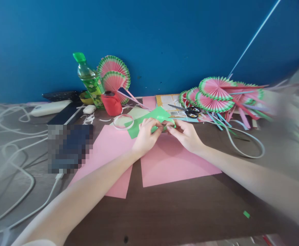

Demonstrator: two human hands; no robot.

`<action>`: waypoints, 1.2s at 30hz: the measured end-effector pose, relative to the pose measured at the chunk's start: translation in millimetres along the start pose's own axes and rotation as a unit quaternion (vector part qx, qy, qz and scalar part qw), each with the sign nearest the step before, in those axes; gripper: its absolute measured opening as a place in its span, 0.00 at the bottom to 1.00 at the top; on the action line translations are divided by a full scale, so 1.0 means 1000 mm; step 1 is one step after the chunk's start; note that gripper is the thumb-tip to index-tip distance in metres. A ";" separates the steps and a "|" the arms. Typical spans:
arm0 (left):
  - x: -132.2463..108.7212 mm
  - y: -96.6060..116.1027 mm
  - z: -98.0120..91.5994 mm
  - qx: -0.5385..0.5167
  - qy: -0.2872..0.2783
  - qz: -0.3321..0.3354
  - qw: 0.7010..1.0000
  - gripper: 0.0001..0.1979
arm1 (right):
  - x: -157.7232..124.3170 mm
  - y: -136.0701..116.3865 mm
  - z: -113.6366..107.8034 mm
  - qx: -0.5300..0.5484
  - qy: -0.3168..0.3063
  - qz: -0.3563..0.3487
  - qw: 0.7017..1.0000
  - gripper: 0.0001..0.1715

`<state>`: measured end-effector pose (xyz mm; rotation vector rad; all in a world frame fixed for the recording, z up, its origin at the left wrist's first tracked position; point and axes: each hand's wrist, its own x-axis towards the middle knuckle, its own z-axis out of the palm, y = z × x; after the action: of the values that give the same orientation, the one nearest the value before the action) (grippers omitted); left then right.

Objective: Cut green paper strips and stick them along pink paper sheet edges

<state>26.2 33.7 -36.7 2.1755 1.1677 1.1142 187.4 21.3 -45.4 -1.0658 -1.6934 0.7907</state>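
Over two pink paper sheets, my left hand [147, 136] and my right hand [187, 134] meet, fingertips close together. Both are closed in a pinch on a bright green paper strip [174, 123], which bends up between them; the fingers hide part of it. Beneath and behind my left hand lies a green paper sheet [133, 131]. One pink sheet [175, 167] is under my hands, and another pink sheet [105, 147] lies left of it. A roll of tape [123, 127] rests at the green sheet's left edge.
Behind my hands lie black-handled scissors [192, 112]. Pink-and-green pleated paper fans [214, 89] are piled at the right. A green-capped bottle [89, 80] and a red container [111, 103] stand at the back left. White cables [28, 174] loop across the left side.
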 end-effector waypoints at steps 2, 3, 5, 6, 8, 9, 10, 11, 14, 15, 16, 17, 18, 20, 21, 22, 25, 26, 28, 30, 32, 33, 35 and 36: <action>0.000 0.000 0.000 -0.001 0.000 -0.004 1.000 0.05 | 0.000 -0.001 0.000 0.002 -0.001 0.006 1.000 0.13; 0.000 0.000 0.000 -0.002 0.000 -0.007 1.000 0.05 | 0.000 -0.001 0.000 0.003 -0.001 0.008 1.000 0.13; 0.000 0.000 0.000 -0.005 -0.001 -0.013 1.000 0.06 | 0.000 -0.002 0.000 0.008 0.000 0.010 1.000 0.13; 0.000 0.000 0.000 -0.006 -0.001 -0.016 1.000 0.06 | 0.001 -0.003 0.000 0.011 0.001 0.009 1.000 0.13; 0.000 0.000 0.001 -0.007 0.004 -0.023 1.000 0.05 | 0.001 -0.003 0.000 0.018 0.002 0.005 1.000 0.12; 0.001 0.000 0.001 -0.011 0.010 -0.030 0.999 0.05 | 0.002 -0.003 0.000 0.020 0.005 0.002 1.000 0.12; 0.002 -0.001 0.000 -0.020 0.018 -0.043 0.999 0.05 | 0.002 -0.003 0.000 0.019 0.010 0.000 1.000 0.11; 0.004 -0.002 0.000 -0.036 0.027 -0.063 0.997 0.05 | 0.003 -0.002 0.000 0.017 0.015 -0.001 1.000 0.11; 0.013 -0.007 -0.006 -0.104 0.053 -0.158 0.981 0.05 | 0.004 0.002 -0.001 0.041 0.020 0.012 0.999 0.10; 0.017 -0.010 -0.010 -0.125 0.063 -0.189 0.972 0.05 | 0.005 0.004 -0.001 0.061 0.019 0.021 0.998 0.10; 0.021 -0.013 -0.014 -0.145 0.074 -0.214 0.963 0.05 | 0.005 0.005 -0.001 0.084 0.019 0.032 0.996 0.10; 0.025 -0.016 -0.019 -0.164 0.089 -0.235 0.954 0.05 | 0.006 0.006 0.000 0.105 0.022 0.042 0.993 0.10; 0.030 -0.020 -0.026 -0.182 0.103 -0.253 0.945 0.05 | 0.006 0.007 0.000 0.121 0.028 0.051 0.991 0.10; 0.037 -0.025 -0.041 -0.175 0.101 -0.274 0.940 0.04 | 0.007 0.007 0.001 0.142 0.044 0.069 0.987 0.10; 0.041 -0.027 -0.050 -0.151 0.094 -0.274 0.945 0.05 | 0.007 0.007 0.001 0.148 0.049 0.083 0.984 0.10; 0.044 -0.028 -0.059 -0.113 0.104 -0.275 0.949 0.05 | 0.007 0.007 0.001 0.151 0.054 0.099 0.982 0.10; 0.050 -0.030 -0.086 0.078 0.141 -0.248 0.955 0.05 | 0.008 0.007 0.002 0.160 0.064 0.139 0.975 0.12; 0.051 -0.031 -0.093 0.134 0.150 -0.242 0.949 0.05 | 0.008 0.007 0.002 0.161 0.064 0.143 0.974 0.13; 0.050 -0.035 -0.103 0.245 0.128 -0.223 0.935 0.04 | 0.008 0.008 0.002 0.156 0.060 0.134 0.977 0.14; 0.048 -0.039 -0.107 0.362 0.100 -0.186 0.908 0.03 | 0.008 0.008 0.001 0.141 0.051 0.110 0.983 0.14; 0.045 -0.044 -0.106 0.439 0.071 -0.152 0.883 0.03 | 0.008 0.008 0.001 0.126 0.043 0.083 0.988 0.13; 0.045 -0.046 -0.105 0.453 0.051 -0.145 0.878 0.03 | 0.007 0.008 0.001 0.120 0.039 0.073 0.989 0.12; 0.044 -0.049 -0.102 0.439 0.006 -0.154 0.885 0.04 | 0.007 0.006 0.000 0.109 0.031 0.063 0.992 0.12; 0.044 -0.049 -0.101 0.422 -0.012 -0.162 0.892 0.06 | 0.007 0.005 0.000 0.104 0.027 0.062 0.992 0.12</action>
<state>-65.5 97.6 9.6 2.3896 2.2034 0.4489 187.7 29.5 -46.7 -1.0436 -1.4745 0.9859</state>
